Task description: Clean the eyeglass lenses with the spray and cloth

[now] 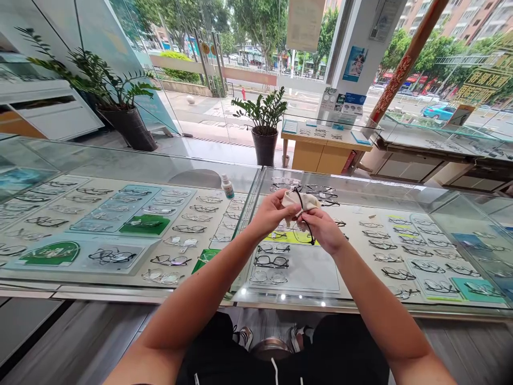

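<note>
Above the glass counter I have a pair of eyeglasses (309, 232) and a cream cloth (309, 200) between my hands. My left hand (276, 210) is closed on the cloth, which is bunched around part of the glasses. With its fingers pinched on the dark frame, my right hand (324, 229) steadies the glasses from the other side. One dark temple arm sticks up past the cloth, and a lens hangs below my fingers. Some of the frame is hidden by the cloth and fingers.
A small spray bottle (227, 186) stands on the glass counter (248, 214) to the left. Rows of eyeglasses lie inside the display cases on both sides. Beyond the counter are a potted plant (265, 131) and a wooden display table (328, 152).
</note>
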Tool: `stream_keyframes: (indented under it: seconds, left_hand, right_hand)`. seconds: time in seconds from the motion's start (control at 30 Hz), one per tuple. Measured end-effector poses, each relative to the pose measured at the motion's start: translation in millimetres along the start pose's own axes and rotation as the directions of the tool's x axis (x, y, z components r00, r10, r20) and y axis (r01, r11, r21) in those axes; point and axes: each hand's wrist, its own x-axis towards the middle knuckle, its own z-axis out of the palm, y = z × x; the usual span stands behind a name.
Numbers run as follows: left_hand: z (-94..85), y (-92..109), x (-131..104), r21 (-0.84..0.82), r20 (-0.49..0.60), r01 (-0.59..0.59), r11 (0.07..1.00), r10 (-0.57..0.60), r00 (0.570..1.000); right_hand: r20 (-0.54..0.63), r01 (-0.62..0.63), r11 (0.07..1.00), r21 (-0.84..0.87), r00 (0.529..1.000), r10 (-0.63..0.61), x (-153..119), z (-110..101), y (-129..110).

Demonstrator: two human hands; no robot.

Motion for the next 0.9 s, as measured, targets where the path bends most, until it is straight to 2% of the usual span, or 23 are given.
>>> stream_keyframes:
  seconds: [0.1, 0.23, 0.37, 0.47, 0.57, 0.7, 0.77, 0.9]
  left_hand:
    - [4.2, 1, -1, 0.028, -0.068, -0.033, 0.999, 0.035, 0.997]
    - [-1.5, 2, 3, 0.082, -0.087, -0.081, 0.993, 0.088, 0.992]
    - [-10.9, 3, 5, 0.069, 0.005, -0.081, 0.994, 0.081, 0.997]
    - [-7.9, 3, 3, 0.011, 0.056, -0.039, 0.999, 0.039, 0.998]
    - [1.0, 1, -1, 0.003, -0.023, -0.039, 0.999, 0.039, 0.999]
    - [6.4, -2, -2, 0.146, -0.163, -0.102, 0.984, 0.126, 0.979]
    - [4.3, -4, -1, 0.167, -0.173, -0.108, 0.98, 0.137, 0.975]
    - [-2.5, -7, 3, 0.045, -0.121, -0.116, 0.992, 0.12, 0.985]
  right_hand:
    - [0.021, -0.005, 1.0, -0.017, 1.0, 0.005, -1, 4, 5]
    - [0.021, 0.013, 0.999, -0.05, 1.0, -0.012, 0, 2, 3]
    - [-0.017, 0.025, 0.999, -0.036, 1.0, -0.026, 2, -7, -3]
    - [-0.014, 0.039, 0.999, 0.002, 0.999, -0.039, 2, -8, -1]
    - [0.004, 0.024, 1.0, -0.012, 1.0, -0.024, 2, -4, 6]
    - [0.054, -0.005, 0.998, -0.069, 0.999, 0.008, 0, 1, 10]
    - [0.058, -0.006, 0.997, -0.072, 0.998, 0.01, 0, 0, 7]
    - [0.028, 0.017, 0.999, -0.042, 0.999, -0.016, 0, -4, 0]
